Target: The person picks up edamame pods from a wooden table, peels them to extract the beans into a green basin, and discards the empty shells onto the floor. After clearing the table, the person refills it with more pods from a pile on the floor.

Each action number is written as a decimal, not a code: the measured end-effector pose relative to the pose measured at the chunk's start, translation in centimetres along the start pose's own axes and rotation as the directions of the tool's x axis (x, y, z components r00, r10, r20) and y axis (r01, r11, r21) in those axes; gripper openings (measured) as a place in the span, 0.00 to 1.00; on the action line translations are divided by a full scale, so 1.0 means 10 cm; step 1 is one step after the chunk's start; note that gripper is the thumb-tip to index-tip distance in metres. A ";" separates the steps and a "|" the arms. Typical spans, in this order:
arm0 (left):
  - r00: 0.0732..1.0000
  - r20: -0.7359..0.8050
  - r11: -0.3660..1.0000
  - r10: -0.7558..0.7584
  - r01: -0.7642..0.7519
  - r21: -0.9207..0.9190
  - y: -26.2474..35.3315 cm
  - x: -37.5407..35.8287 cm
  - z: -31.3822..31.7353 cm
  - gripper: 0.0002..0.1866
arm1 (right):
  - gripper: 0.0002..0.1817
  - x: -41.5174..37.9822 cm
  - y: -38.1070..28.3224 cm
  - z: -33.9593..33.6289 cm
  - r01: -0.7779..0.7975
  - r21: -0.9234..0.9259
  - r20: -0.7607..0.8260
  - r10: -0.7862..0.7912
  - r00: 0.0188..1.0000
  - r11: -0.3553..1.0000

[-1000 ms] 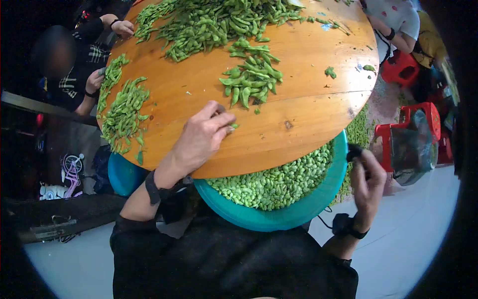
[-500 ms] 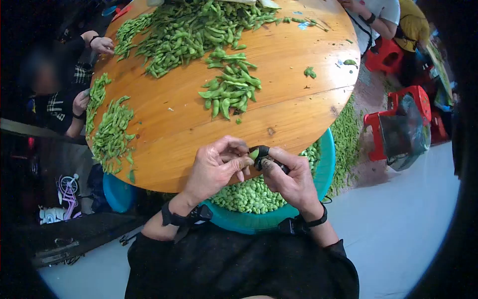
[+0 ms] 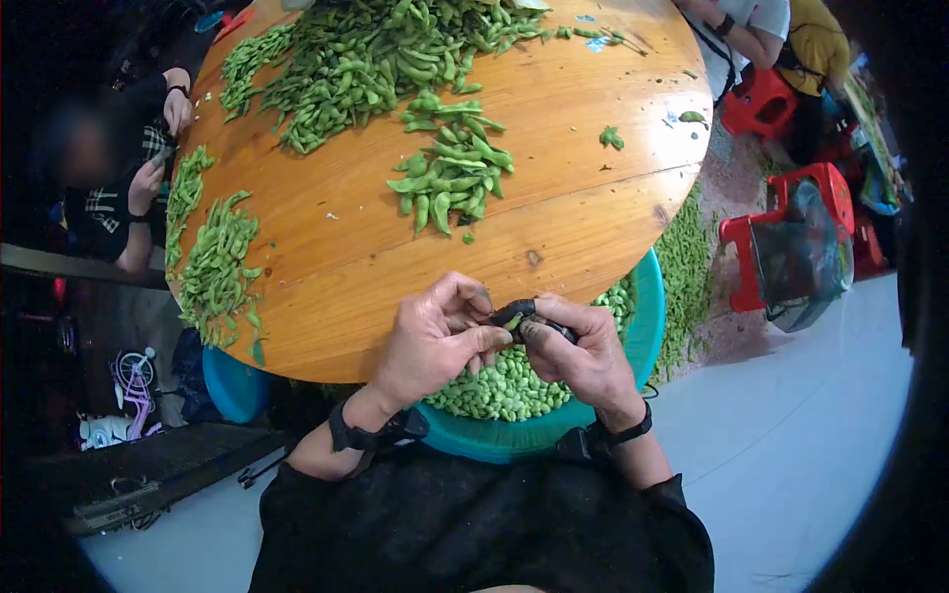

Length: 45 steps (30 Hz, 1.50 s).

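Note:
My left hand (image 3: 432,341) and my right hand (image 3: 585,358) meet at the table's near edge, above a teal basin (image 3: 647,314). Between them is a green soybean pod (image 3: 512,322), partly hidden by the fingers. The left thumb and fingertips pinch one end; the right thumb presses on the other. Black wrapping covers some right fingers. Below, shelled green beans (image 3: 502,391) fill the basin. Beyond my hands, a small heap of pods (image 3: 457,170) lies on the round wooden table (image 3: 346,282).
A large pile of pods (image 3: 371,74) covers the table's far side, and another heap (image 3: 217,259) lies at left. A person's hand (image 3: 148,186) works there. Red stools (image 3: 835,203) stand at right, beside pods strewn on the floor (image 3: 682,296). A blue tub (image 3: 235,385) is at lower left.
The pod has sunk deeper between my fingers, and less of it shows. My hands have drawn slightly closer together. The person at left has pulled a hand back from the pods.

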<state>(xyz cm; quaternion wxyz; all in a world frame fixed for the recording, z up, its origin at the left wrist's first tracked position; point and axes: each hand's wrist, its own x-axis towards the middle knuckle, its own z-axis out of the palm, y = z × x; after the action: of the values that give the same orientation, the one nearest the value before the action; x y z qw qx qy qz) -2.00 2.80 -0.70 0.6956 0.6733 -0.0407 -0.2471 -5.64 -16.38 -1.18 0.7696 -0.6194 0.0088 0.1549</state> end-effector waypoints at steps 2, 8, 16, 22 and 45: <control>0.993 0.103 0.962 -0.052 0.078 -0.261 -0.05 0.03 -0.04 0.15 | 0.09 0.00 0.03 -0.03 -0.053 0.168 0.045 0.046 0.998 0.984; 0.968 0.229 0.770 -0.102 0.222 -0.598 -0.13 0.06 0.00 0.12 | 0.08 0.00 0.06 -0.01 -0.091 0.300 0.022 0.088 0.996 0.950; 0.874 -0.059 0.735 0.482 -0.367 0.571 -0.25 -0.04 0.17 0.09 | 0.08 -0.01 0.07 0.11 0.005 0.020 -0.206 -0.001 0.979 1.000; 0.980 -0.160 0.993 0.118 -0.117 0.015 -0.21 -0.05 0.30 0.09 | 0.07 -0.02 0.11 0.15 0.210 -0.440 -0.252 -0.344 0.904 0.873; 0.886 0.045 0.699 0.462 -0.395 0.596 -0.09 0.04 0.19 0.08 | 0.13 0.09 0.04 -0.02 -0.057 0.191 -0.082 0.074 0.994 0.980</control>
<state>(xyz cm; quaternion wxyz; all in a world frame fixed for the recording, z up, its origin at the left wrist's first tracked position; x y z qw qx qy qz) -2.67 0.93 -1.50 0.4908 0.8392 -0.2334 -0.0165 -4.88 -16.29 -1.76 0.8181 -0.5494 0.0781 0.1507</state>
